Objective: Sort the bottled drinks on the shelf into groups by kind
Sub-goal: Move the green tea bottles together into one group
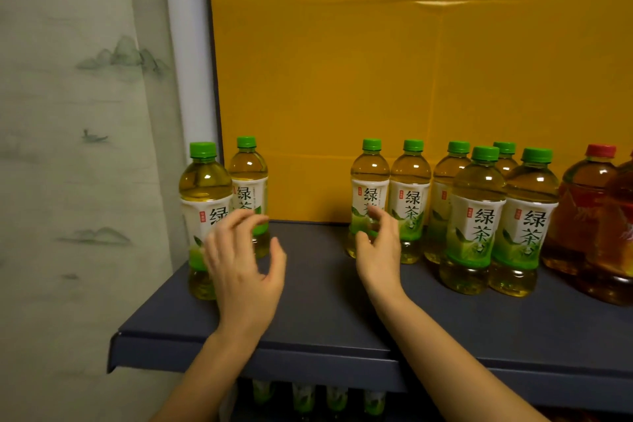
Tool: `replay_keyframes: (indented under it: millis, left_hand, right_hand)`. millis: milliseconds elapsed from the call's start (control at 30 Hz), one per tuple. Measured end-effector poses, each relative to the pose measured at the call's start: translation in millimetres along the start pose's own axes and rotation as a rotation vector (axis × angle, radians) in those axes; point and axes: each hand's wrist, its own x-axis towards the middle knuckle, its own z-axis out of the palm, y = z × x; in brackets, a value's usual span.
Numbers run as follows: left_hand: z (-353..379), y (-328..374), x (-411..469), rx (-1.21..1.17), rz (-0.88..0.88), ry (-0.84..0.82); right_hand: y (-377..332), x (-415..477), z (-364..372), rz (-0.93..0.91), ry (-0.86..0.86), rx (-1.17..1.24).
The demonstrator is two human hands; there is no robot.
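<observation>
So on the dark shelf (308, 284) two green tea bottles (205, 216) are parked at the left edge, split from the bigger green bunch (476, 216) further right by a bare gap. Red-capped darker bottles (589, 209) are squeezed in at the right end. Both hands are spread wide with nothing held. The left hand (239, 271) is hovering just in front of the left pair, so those sit slightly ahead and left of its grip, standing upright. The right hand (376, 250) is up against the leftmost bottle (368, 181) of the big bunch; contact can't be confirmed. Closing that gap looks like what's left, probably.
</observation>
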Motion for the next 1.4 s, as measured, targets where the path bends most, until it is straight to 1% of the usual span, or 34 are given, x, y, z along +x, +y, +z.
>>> replay_keyframes:
  millis: [67, 133, 233, 300, 367, 433, 533, 633, 733, 900, 1000, 1100, 1200, 1267, 1400]
  left_hand:
    - [-10, -13, 0, 0.027, -0.081, 0.075]
    - [-16, -31, 1, 0.006, -0.196, 0.052]
    - [-22, -52, 7, -0.052, -0.409, -0.124]
    - [-24, -57, 11, -0.142, -0.589, -0.237]
    - [-24, -64, 12, -0.255, -0.747, -0.316]
    - [-24, -70, 11, -0.329, -0.829, -0.366]
    - [-25, -72, 10, -0.357, -0.841, -0.353]
    - [-25, -67, 11, -0.327, -0.838, -0.33]
    - [-25, -69, 9, -0.323, -0.821, -0.325]
    - [-24, -73, 9, -0.315, -0.804, -0.321]
    - [-24, -76, 8, -0.274, -0.788, -0.326]
    - [-24, -78, 7, -0.285, -0.784, -0.309]
    - [-25, -81, 6, -0.313, -0.801, -0.325]
    - [-25, -82, 6, -0.317, -0.808, -0.331]
    - [-26, -79, 7, -0.371, -0.818, -0.317]
  right_hand:
    - [-8, -2, 20, -0.027, -0.12, 0.01]
    - [-13, -4, 41, -0.032, -0.219, 0.016]
    - [-18, -7, 75, -0.004, -0.317, 0.019]
    - [-20, -6, 96, 0.029, -0.393, 0.001]
    - [-22, -2, 114, 0.047, -0.457, -0.02]
    - [-25, 3, 128, 0.054, -0.485, -0.018]
    - [-27, 8, 144, 0.082, -0.479, 0.052]
    - [-25, 6, 155, 0.098, -0.425, 0.086]
    - [-21, 3, 158, 0.053, -0.363, 0.029]
    - [-20, 2, 147, -0.001, -0.335, -0.052]
    - [-23, 3, 126, -0.053, -0.312, -0.072]
    - [-25, 7, 93, -0.111, -0.302, -0.059]
    - [-22, 9, 51, -0.103, -0.299, -0.007]
    - [-17, 7, 21, -0.096, -0.263, 0.01]
    - [0, 3, -34, -0.078, -0.175, -0.047]
